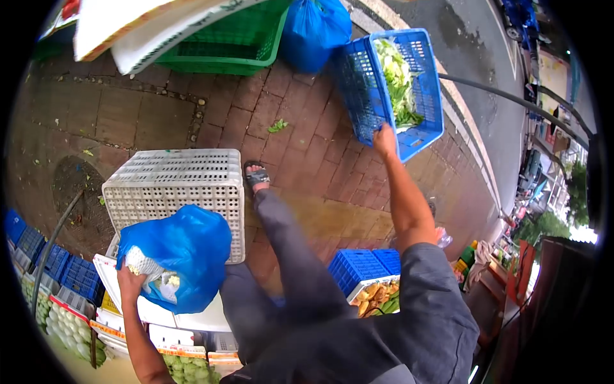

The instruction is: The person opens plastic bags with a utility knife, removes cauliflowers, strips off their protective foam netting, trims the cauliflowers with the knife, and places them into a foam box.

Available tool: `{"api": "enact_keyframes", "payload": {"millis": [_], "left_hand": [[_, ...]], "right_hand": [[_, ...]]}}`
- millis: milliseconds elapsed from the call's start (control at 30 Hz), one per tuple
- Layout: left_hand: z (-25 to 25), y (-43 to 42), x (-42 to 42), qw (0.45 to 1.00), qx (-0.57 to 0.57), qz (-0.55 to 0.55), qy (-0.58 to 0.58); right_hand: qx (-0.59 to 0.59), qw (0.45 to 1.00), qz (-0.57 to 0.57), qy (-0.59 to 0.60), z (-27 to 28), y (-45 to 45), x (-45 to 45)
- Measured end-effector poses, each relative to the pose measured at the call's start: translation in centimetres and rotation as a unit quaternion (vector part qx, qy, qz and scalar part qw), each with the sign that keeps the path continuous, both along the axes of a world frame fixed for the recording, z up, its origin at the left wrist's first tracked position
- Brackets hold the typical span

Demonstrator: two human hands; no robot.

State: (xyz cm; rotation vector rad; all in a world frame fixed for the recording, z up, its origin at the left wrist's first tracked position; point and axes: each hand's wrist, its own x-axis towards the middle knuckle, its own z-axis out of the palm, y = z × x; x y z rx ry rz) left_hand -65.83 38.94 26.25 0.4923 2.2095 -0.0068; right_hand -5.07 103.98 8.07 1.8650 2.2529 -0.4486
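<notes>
My left hand [130, 281] is closed on the edge of a blue plastic bag [192, 240], whose open mouth shows white foam netting and pale scraps. The bag rests against a white perforated crate [173, 185]. At the upper right, my right hand [384, 141] grips the near rim of a blue crate [432, 96], which is tilted. Green and pale leaves [398, 83] lie inside it.
A tied blue bag [316, 32] and a green crate [256, 54] stand at the top. My sandalled foot [257, 175] is beside the white crate. Vegetable boxes [70, 320] line the lower left; a blue basket [358, 269] stands lower right.
</notes>
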Motion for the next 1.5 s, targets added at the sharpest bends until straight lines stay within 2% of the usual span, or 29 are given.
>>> {"api": "enact_keyframes", "payload": {"millis": [67,133,200,233,367,467,500,633,733,867,933,1000,1100,1200,1267,1333,1367,1400,1433,1467,1500], "left_hand": [[-0.3,-0.2,-0.1,0.999,-0.022,-0.037,0.022],[0.8,2.5,-0.1,0.997,-0.073,-0.006,-0.01],[0.6,2.4,-0.3,0.998,-0.058,-0.017,-0.007],[0.1,1.9,-0.2,1.0,0.003,-0.019,0.001],[0.3,1.8,0.1,0.998,-0.004,0.047,-0.041],[-0.1,-0.1,-0.3,0.999,-0.027,0.02,-0.019],[-0.3,-0.7,-0.4,0.999,-0.035,0.005,-0.006],[0.7,2.8,0.4,0.998,-0.012,0.053,-0.041],[1.3,3.8,0.5,0.997,-0.033,0.043,-0.046],[-0.2,-1.4,0.0,0.999,0.009,-0.027,0.042],[-0.4,-1.7,0.2,0.999,0.018,-0.018,0.047],[-0.6,-1.0,0.6,0.998,0.034,-0.003,0.046],[-0.3,0.2,0.3,0.999,0.041,0.031,-0.004],[0.1,1.2,0.3,0.997,0.036,0.053,-0.032],[0.1,0.9,0.3,0.999,0.043,0.019,-0.006],[0.4,0.5,0.5,0.998,0.061,-0.004,0.012],[0.7,0.5,0.6,0.999,0.035,-0.007,0.018],[1.1,0.8,0.7,1.0,0.024,0.004,0.004],[1.2,0.1,0.7,0.999,0.031,0.001,0.007],[1.0,-0.7,0.8,0.999,0.039,0.0,0.014],[0.9,-1.6,0.6,0.996,0.091,-0.02,0.014]], "right_hand": [[0.024,1.0,0.012,-0.007,-1.1,3.5,2.0],[0.039,0.998,0.022,-0.035,-3.4,6.3,5.2],[-0.015,0.998,-0.019,-0.053,-3.6,7.8,6.0],[-0.02,0.997,-0.015,-0.07,-4.1,8.2,6.7],[-0.065,0.995,0.055,-0.046,-8.1,10.2,11.2],[-0.03,0.997,0.008,-0.072,-9.6,9.7,11.4],[-0.006,0.993,0.002,-0.121,-10.0,9.7,11.3],[0.034,0.984,0.028,-0.171,-8.9,8.6,10.1],[0.03,0.984,0.014,-0.177,-7.7,6.2,8.9],[0.029,0.988,0.023,-0.148,-8.0,0.3,10.3],[-0.002,0.988,0.01,-0.153,-7.7,-3.6,10.6],[0.003,0.989,0.048,-0.138,-7.5,-8.2,10.7],[-0.043,0.984,0.055,-0.165,-7.6,-15.1,11.0],[-0.108,0.989,0.02,-0.095,-5.8,-21.0,10.3],[-0.179,0.978,-0.023,-0.107,-4.2,-23.9,9.6],[-0.261,0.96,0.022,-0.1,-3.1,-24.5,9.3],[-0.302,0.947,0.042,-0.098,-2.5,-25.1,9.7],[-0.297,0.948,0.078,-0.086,-3.0,-24.4,9.4],[-0.281,0.956,0.025,-0.078,-2.9,-23.2,7.3],[-0.221,0.974,0.004,0.055,-5.3,-21.8,7.2],[-0.243,0.953,-0.089,0.158,-6.4,-19.3,4.6]]}}
